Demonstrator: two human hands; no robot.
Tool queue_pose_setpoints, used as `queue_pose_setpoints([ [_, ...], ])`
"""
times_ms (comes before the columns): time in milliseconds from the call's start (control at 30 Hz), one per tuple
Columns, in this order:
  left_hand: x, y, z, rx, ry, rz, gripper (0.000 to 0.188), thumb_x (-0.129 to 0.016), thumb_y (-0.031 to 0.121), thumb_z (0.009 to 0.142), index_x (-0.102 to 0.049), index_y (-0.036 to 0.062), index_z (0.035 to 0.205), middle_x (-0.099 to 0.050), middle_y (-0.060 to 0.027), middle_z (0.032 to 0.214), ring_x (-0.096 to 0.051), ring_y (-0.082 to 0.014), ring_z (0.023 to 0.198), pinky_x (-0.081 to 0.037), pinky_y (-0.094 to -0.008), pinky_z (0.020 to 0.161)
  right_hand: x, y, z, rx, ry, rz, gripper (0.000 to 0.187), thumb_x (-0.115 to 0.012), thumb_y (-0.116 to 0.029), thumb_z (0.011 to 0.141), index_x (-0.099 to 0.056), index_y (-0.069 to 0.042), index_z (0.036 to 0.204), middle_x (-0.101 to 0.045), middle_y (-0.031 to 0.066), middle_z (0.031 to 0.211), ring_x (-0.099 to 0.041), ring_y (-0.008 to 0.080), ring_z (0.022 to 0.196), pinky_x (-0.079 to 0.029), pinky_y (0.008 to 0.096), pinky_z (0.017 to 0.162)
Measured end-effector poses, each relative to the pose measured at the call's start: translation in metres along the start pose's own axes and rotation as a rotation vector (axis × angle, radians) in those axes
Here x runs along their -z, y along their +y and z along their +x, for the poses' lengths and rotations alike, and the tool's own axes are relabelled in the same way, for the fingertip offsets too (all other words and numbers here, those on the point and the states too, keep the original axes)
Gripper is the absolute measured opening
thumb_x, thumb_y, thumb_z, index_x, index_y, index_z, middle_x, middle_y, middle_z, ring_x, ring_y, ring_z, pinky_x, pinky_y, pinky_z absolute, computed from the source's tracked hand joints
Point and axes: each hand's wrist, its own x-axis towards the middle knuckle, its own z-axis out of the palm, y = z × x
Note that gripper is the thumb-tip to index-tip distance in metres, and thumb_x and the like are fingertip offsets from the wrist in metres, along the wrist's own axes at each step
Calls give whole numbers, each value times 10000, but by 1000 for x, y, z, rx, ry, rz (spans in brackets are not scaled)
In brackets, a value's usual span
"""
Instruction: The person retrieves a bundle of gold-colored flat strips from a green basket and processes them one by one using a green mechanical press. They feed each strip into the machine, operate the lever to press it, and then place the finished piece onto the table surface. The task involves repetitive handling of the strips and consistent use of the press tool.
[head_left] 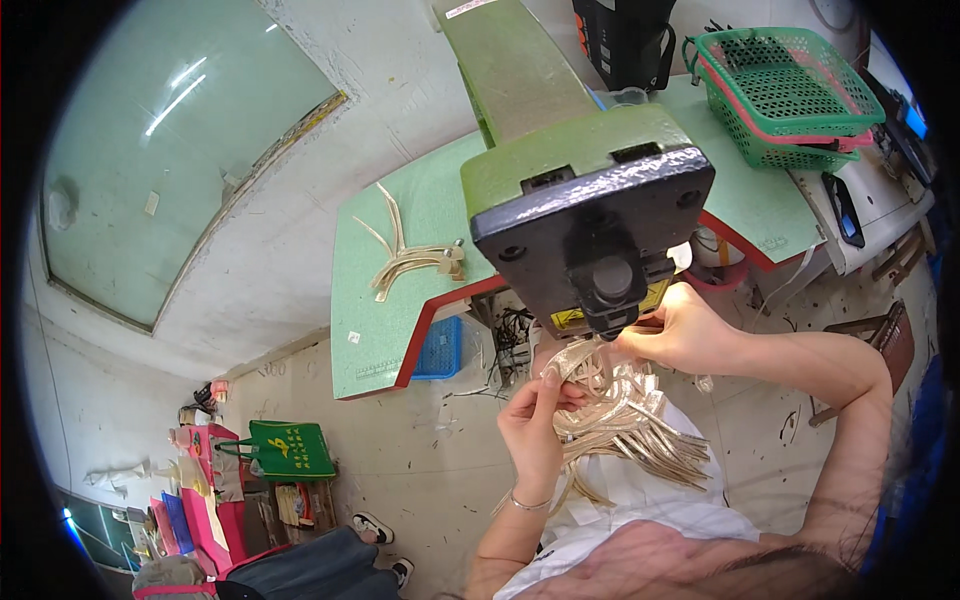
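Note:
Below the black head (600,220) of a green machine, my left hand (532,428) pinches a flat, shiny gold strap (572,362) between thumb and fingers. My right hand (682,335) is closed at the strap's other end, close to the machine's tip; the fingertips there are partly hidden by the head. A thick bundle of gold straps (650,440) hangs below both hands and lies over the white cloth on my lap. More gold straps (415,262) rest in a small bunch on the green tabletop (390,345), left of the machine.
Stacked green and pink plastic baskets (790,95) stand at the far right, near a phone (843,208). A blue basket (438,348) sits under the table. At the lower left are a green bag (290,450) and another person's legs (310,568).

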Motion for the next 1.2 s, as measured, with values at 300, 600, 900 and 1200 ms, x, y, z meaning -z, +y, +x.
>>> queue_pose_setpoints([
  [300, -14, 13, 11, 38, -214, 64, 231, -582, 177, 912, -655, -10, 798, -657, -54, 709, -591, -89, 627, -441, -194, 584, 17, -14, -22, -247, 6, 196, 238, -621, -239, 887, -658, -7, 852, -562, -21, 615, -417, 5, 470, -309, 192, 413],
  [600, 2, 5, 1, -2, -79, -34, 203, -561, 150, 915, -641, -11, 823, -643, -82, 706, -585, -118, 604, -422, -222, 564, 2, -18, -9, -172, -29, 113, 234, -649, -221, 861, -666, 11, 834, -602, -20, 662, -484, 10, 552, -384, 206, 462],
  [900, -13, 14, 19, -378, -69, 490, 139, -610, 108, 883, -645, -22, 920, -636, -29, 738, -569, -81, 710, -427, -206, 685, 11, -29, 12, 49, -81, -323, 281, -684, -243, 801, -645, 16, 903, -641, 111, 718, -608, 126, 645, -497, 280, 616],
  [1200, -13, 31, 34, 92, -386, 178, 193, -607, 111, 889, -641, -39, 772, -626, -70, 661, -558, -88, 559, -438, -196, 512, 74, -56, 35, -378, -762, -659, 322, -652, -369, 817, -658, -62, 914, -657, -2, 688, -589, 59, 663, -431, 227, 577],
])
